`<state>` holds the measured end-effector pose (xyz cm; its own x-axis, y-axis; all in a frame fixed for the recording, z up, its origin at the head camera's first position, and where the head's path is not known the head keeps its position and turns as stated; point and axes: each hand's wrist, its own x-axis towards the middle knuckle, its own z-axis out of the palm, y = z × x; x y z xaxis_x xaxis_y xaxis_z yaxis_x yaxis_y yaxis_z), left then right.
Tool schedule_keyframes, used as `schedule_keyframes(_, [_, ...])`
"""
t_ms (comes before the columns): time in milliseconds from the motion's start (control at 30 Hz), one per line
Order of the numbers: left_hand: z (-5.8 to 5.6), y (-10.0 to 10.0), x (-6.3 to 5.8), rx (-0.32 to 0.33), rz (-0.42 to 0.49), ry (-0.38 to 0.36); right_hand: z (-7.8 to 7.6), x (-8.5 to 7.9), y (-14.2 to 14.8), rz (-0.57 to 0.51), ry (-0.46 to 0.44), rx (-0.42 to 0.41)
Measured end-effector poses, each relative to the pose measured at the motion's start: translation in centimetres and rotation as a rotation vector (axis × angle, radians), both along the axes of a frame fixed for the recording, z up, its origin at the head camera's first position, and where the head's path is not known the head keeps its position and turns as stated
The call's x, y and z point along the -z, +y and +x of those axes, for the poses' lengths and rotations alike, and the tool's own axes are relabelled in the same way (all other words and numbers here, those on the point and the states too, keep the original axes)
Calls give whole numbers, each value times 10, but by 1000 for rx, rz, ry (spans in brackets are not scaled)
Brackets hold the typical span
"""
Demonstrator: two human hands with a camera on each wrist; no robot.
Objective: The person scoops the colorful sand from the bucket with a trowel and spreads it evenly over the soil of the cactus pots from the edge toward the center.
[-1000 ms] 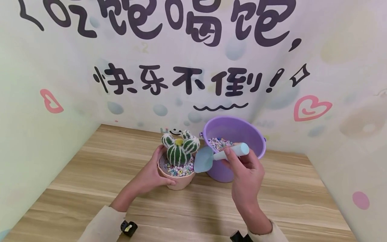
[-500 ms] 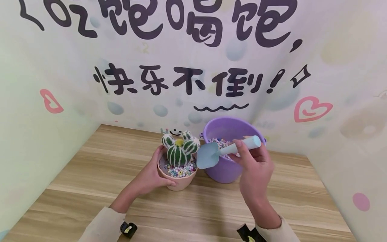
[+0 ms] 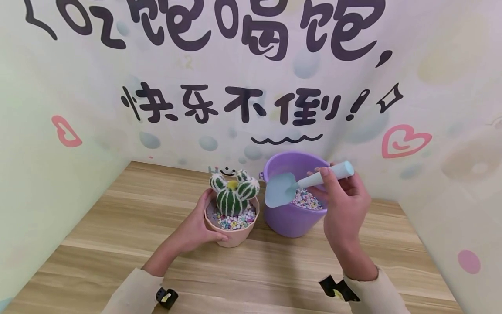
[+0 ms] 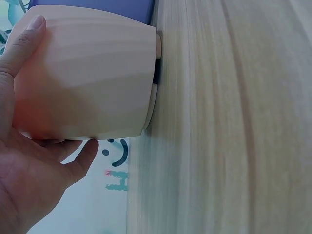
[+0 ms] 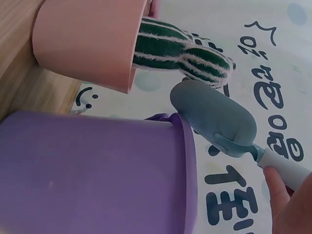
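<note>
- Steadying seems the reason I see the left hand [image 3: 198, 224] wrapped round the side of the pink pot [image 3: 235, 238]; it stands on the table [image 3: 235, 283], its cactus [image 3: 231, 201] upright.
- The right hand [image 3: 347, 211] pinches the handle of the blue scoop [image 3: 281, 190], blade above the rim of the purple bucket [image 3: 292, 222].
- Pot and bucket sit close, I judge, for easy scoop reach.

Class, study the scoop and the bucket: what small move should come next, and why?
Probably the right hand should lower the scoop into the purple bucket: colourful pebbles lie inside it, while none show on the scoop, held near the bucket's top.
</note>
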<state>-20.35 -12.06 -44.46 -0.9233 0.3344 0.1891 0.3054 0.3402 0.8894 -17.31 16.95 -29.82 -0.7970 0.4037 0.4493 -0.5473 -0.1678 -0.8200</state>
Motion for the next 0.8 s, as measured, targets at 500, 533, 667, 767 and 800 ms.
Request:
schedule_keyframes(500, [1,1,-1,-1,4,-23,-20,-19,25,-51,19,14])
schedule_keyframes(533, [1,1,-1,-3,1,-21,-22,-20,27,-54,21,17])
schedule_keyframes(667, [0,0,-1,-5,-6,-13,-33,-22,36,-34,11,30])
schedule_keyframes(767, [0,0,-1,-3,-10,-18,-41,-19,42,-9,-1,38])
schedule_keyframes(800, [0,0,-1,-1,-11,-19,-44,-18,44,-4,-5,40])
